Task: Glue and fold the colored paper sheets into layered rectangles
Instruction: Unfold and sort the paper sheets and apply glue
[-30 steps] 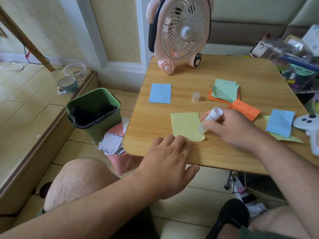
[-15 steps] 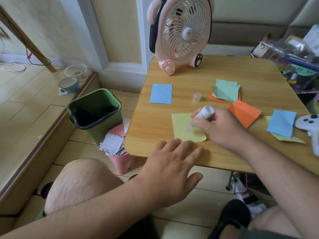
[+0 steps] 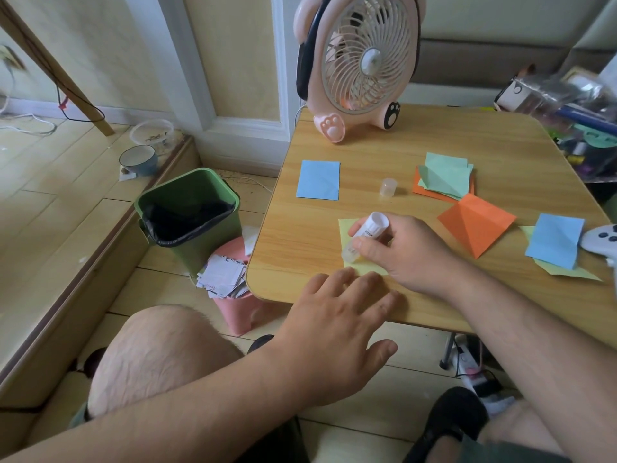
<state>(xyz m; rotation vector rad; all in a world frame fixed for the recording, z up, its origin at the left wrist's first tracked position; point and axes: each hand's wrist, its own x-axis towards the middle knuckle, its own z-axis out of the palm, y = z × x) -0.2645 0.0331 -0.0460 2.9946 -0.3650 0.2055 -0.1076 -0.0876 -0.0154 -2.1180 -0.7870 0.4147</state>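
Observation:
A yellow paper sheet (image 3: 347, 230) lies near the front edge of the wooden table (image 3: 434, 152). My right hand (image 3: 405, 250) grips a white glue stick (image 3: 365, 237), tip down on the left part of the yellow sheet. My left hand (image 3: 337, 324) lies flat with fingers spread at the table's front edge, fingertips at the sheet's near edge. The glue cap (image 3: 388, 187) stands behind the sheet. A blue sheet (image 3: 318, 179) lies at the back left.
A green and orange paper stack (image 3: 444, 177), a folded orange sheet (image 3: 475, 223) and a blue sheet on yellow (image 3: 554, 240) lie to the right. A pink fan (image 3: 360, 61) stands at the back. A white controller (image 3: 601, 240) sits at the right edge. Green bin (image 3: 188, 217) stands on the floor.
My right hand has slid the glue stick leftward across the yellow sheet. My left hand has shifted slightly forward toward the sheet's near edge.

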